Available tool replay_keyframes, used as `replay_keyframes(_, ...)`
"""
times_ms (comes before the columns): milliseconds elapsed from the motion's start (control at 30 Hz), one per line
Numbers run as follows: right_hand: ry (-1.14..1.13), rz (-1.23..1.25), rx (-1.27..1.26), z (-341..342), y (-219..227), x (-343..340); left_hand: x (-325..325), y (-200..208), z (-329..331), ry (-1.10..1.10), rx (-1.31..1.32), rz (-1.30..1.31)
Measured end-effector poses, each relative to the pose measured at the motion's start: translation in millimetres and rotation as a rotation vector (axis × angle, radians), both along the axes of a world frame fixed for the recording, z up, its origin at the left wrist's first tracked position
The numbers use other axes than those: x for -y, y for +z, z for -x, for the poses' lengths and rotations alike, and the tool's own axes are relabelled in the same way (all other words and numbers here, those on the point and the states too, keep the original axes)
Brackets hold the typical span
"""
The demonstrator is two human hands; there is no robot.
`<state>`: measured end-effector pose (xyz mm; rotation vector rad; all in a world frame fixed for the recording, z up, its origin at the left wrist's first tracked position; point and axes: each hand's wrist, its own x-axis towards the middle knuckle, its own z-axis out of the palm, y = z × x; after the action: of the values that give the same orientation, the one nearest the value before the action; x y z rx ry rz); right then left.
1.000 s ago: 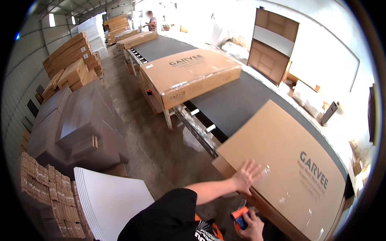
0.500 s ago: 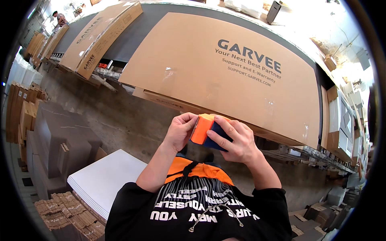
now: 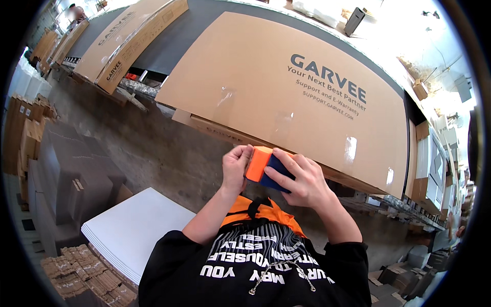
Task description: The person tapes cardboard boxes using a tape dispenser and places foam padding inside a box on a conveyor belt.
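My right hand [image 3: 300, 179] wraps around an orange and dark blue tape dispenser [image 3: 259, 164], holding it in front of my body near the edge of a large flat cardboard carton [image 3: 245, 71]. At the dispenser's left edge is my left hand [image 3: 236, 168], fingers curled in and thumb side pressed close against it. Whether a strip of tape lies between those fingers is hidden. Clear tape pieces shine on the carton's top. The carton rests on a dark conveyor belt [image 3: 176, 38].
Another carton [image 3: 128, 41] lies farther left on the belt. Grey wrapped blocks [image 3: 76, 174], white sheets [image 3: 135, 230] and stacked cardboard strips [image 3: 84, 273] stand at left. White-fronted boxed goods [image 3: 430, 163] are at right. A person [image 3: 76, 14] is far off at upper left.
The view has shifted slightly. My left fingers have moved up along the dispenser's edge, and the serrated edge seen before is now covered. My right hand keeps its hold.
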<state>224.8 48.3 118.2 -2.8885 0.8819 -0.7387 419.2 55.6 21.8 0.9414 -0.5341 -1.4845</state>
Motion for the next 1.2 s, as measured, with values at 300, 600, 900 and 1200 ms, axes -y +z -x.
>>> replay_keyframes(300,-0.126,-0.087,-0.29,37,35,12,70,-22,-135,0.753,1.336,0.389)
replay_keyframes(600,-0.258,-0.174,-0.501,10,19,26,98,-64,-132,0.837,1.482,0.3)
replay_keyframes(900,-0.3,-0.307,-0.755,-27,17,43,125,-48,-119,0.761,0.771,-0.189)
replay_keyframes(1200,-0.179,-0.575,-0.77,-46,36,69,142,-60,-117,1.205,1.895,0.07)
